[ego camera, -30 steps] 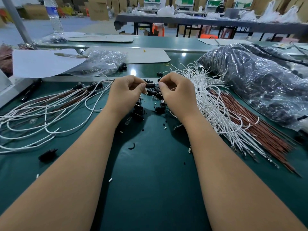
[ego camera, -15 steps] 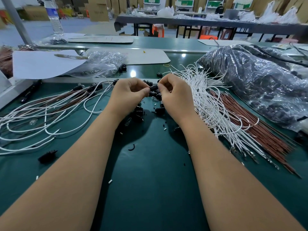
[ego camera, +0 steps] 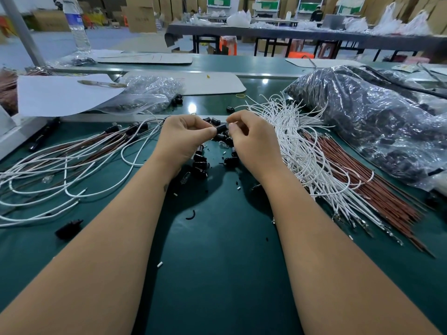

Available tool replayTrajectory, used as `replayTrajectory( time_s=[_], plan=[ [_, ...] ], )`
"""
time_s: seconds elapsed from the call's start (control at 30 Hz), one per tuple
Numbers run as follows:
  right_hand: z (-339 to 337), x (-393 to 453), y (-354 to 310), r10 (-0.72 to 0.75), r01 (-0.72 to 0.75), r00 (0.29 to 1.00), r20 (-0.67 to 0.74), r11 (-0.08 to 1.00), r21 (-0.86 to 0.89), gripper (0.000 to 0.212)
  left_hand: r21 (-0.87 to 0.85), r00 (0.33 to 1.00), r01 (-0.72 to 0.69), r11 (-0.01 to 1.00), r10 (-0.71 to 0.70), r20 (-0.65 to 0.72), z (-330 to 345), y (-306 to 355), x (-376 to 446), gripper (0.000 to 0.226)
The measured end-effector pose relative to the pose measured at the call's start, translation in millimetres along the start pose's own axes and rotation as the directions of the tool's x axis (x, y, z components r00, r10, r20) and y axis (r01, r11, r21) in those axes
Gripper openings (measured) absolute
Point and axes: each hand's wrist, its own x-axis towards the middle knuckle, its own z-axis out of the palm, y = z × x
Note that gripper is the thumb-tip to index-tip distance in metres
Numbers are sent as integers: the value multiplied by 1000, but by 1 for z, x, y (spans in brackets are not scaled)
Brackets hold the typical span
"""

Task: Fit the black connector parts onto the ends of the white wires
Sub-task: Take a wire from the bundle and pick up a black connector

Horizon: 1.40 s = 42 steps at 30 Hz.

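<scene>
A black connector part [ego camera: 221,128] is pinched between the two hands above the middle of the green desk [ego camera: 217,274], toward its far edge. The left hand [ego camera: 183,139] is curled, its thumb and forefinger closed on the left end of the part; the right hand [ego camera: 254,141] is curled too, its fingertips closed on the right end, though whether a wire end is also held there cannot be told. Compared with a second ago, the hands are seen drawn slightly closer together, and the part is now lifted clear of the loose pile of black connector parts [ego camera: 203,163], which is left lying just under and in front of the wrists. Half a second ago the grip was much the same; only a small shift of the fingers is noted. The bundle of white wires [ego camera: 297,151] is spread to the right of the right hand, unchanged, with the brown wires [ego camera: 377,187] laid beside it toward the right edge. The finished white wires [ego camera: 60,170], some with black ends, are fanned out toward the left edge, where nothing has moved. A large plastic bag [ego camera: 377,117] sits at the far right corner, a smaller clear bag [ego camera: 147,93] and a white sheet [ego camera: 60,93] at the far left. A stray black piece [ego camera: 69,228] is left near the left edge.
</scene>
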Motion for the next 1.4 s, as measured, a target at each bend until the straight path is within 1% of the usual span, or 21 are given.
replayTrajectory(
  time_s=[0.1,0.23,0.4,0.6,0.73,0.8,0.9,0.97,1.03,1.13,1.27,1.33,1.4],
  plan=[
    [0,-1,-2,29,-33,999,34,992,125,10,11,1000,-16,1000,16,11,3,0,-1,11],
    [-2,1,-1,75,-90,994,81,974,210,9,26,1000,-20,999,19,23,5,1,-1,9],
    [-5,5,0,131,-161,984,119,940,301,7,-41,998,-8,999,10,61,10,6,-3,9],
    [-6,5,1,142,-174,983,115,920,352,8,-41,995,13,999,-9,95,8,7,-3,13],
    [-5,5,2,143,-167,986,91,906,390,9,-98,991,70,993,-57,125,3,4,0,15],
    [-4,4,1,133,-155,988,81,904,398,10,-96,991,67,993,-56,118,1,2,0,15],
    [-2,4,2,123,-134,991,52,922,363,8,-40,996,12,999,-8,93,3,1,-2,10],
    [0,4,2,108,-114,993,38,944,310,6,-25,999,-14,1000,16,46,4,0,-3,9],
    [1,4,3,69,-72,997,20,974,214,6,16,1000,-25,1000,25,2,5,-1,-3,1],
    [-3,2,1,24,-24,1000,1,998,62,5,117,999,-37,992,38,-8,9,-1,-6,8],
    [-25,8,3,101,-100,990,-102,995,14,12,218,997,-73,973,78,-13,9,2,-11,9],
    [-40,13,4,132,-139,981,-143,990,-38,15,279,990,-109,954,129,-53,9,4,-12,8],
    [-58,17,7,133,-157,972,-195,981,-116,17,350,974,-165,922,208,-90,13,8,-13,6]
  ],
)
